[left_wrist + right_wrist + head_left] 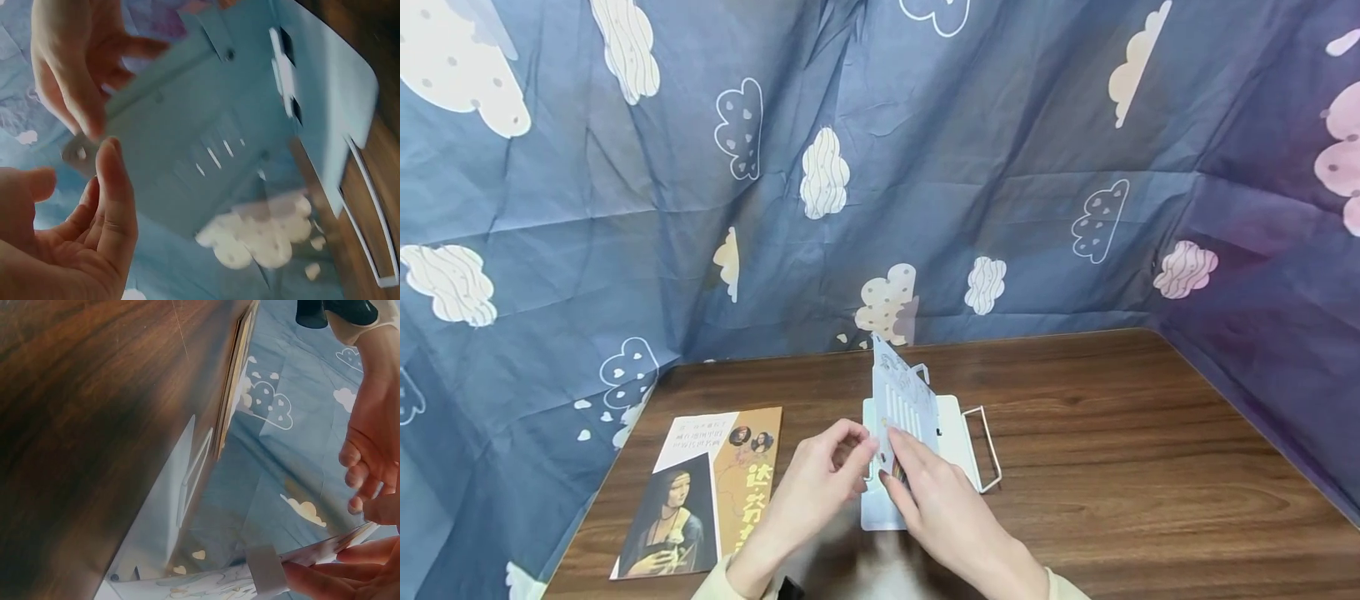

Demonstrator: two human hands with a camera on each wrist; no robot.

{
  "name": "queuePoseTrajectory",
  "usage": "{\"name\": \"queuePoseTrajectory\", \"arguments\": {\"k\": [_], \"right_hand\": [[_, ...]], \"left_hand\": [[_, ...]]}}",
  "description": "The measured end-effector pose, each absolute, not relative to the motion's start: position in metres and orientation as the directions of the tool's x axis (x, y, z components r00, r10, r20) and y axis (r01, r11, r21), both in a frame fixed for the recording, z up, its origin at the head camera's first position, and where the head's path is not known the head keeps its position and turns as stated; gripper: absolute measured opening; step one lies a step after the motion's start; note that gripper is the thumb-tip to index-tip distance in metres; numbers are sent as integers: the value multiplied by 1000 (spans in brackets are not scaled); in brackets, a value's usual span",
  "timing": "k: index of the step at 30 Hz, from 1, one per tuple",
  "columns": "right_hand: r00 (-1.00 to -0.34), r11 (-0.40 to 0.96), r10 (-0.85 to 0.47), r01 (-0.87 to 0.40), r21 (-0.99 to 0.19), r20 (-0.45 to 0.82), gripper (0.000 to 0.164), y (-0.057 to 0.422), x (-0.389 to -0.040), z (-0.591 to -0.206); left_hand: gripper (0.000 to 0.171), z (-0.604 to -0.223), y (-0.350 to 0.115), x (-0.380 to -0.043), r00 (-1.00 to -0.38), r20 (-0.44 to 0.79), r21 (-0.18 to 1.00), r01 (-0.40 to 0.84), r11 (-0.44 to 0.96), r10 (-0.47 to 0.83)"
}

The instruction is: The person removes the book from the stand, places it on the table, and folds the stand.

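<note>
A pale blue metal book stand (955, 429) lies on the table with its slotted, picture-printed panel raised at a steep tilt. My right hand (943, 492) grips the panel's near edge; in the left wrist view its thumb and fingers lie on opposite faces. My left hand (823, 467) has its fingers curled and its thumb tip at the panel's rounded corner, pinching there. A small hole shows at that corner in the left wrist view. The stand's wire leg (991, 450) sticks out to the right. A white clip (265, 570) crosses the panel close to my right fingers.
A book (692, 500) with a painted portrait on its cover lies to the left on the brown wooden table (1135, 467). Blue cloth (925, 167) with cloud prints hangs behind and at both sides.
</note>
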State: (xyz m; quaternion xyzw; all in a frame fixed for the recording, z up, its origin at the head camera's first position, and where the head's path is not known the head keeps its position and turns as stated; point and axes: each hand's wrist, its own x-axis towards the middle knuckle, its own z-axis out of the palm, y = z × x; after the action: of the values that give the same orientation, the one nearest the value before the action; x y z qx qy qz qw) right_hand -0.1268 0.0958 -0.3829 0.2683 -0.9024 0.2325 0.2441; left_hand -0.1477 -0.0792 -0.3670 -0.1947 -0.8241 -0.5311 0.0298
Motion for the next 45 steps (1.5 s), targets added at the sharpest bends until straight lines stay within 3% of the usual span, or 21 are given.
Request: {"name": "queuePoseTrajectory", "arguments": {"k": [7,11,15,20,26,29,32,36,45], "right_hand": [[-768,751,-336,-568,-336,546,47,99,-125,-383],[-780,753,-309,-550,-361,544,47,102,-124,-383],[-783,747,-295,-546,-378,547,46,103,-124,-382],[-782,742,-290,-548,-387,552,46,103,-124,-383],[-786,738,-292,-547,-394,545,46,104,-124,-383],[-784,721,-310,-562,-405,538,45,104,-124,-382],[-783,705,-323,-574,-417,532,44,104,-123,-382],[-785,695,-321,-575,-431,529,44,106,-122,-381],[-819,696,-284,-534,-480,499,45,112,-121,-377]], "left_hand": [[33,-383,-114,-174,-942,187,661,331,673,280],[54,-397,-129,-188,-933,49,601,312,736,356],[64,-411,-135,-201,-945,-11,484,282,828,328],[66,-424,-136,-216,-961,-60,353,233,906,270],[61,-428,-134,-230,-965,-135,306,177,936,226],[51,-427,-132,-237,-963,-176,295,148,944,206],[36,-426,-132,-242,-959,-195,307,141,941,207],[22,-426,-135,-244,-956,-171,431,145,891,238],[24,-417,-125,-234,-981,-34,823,81,562,192]]}}
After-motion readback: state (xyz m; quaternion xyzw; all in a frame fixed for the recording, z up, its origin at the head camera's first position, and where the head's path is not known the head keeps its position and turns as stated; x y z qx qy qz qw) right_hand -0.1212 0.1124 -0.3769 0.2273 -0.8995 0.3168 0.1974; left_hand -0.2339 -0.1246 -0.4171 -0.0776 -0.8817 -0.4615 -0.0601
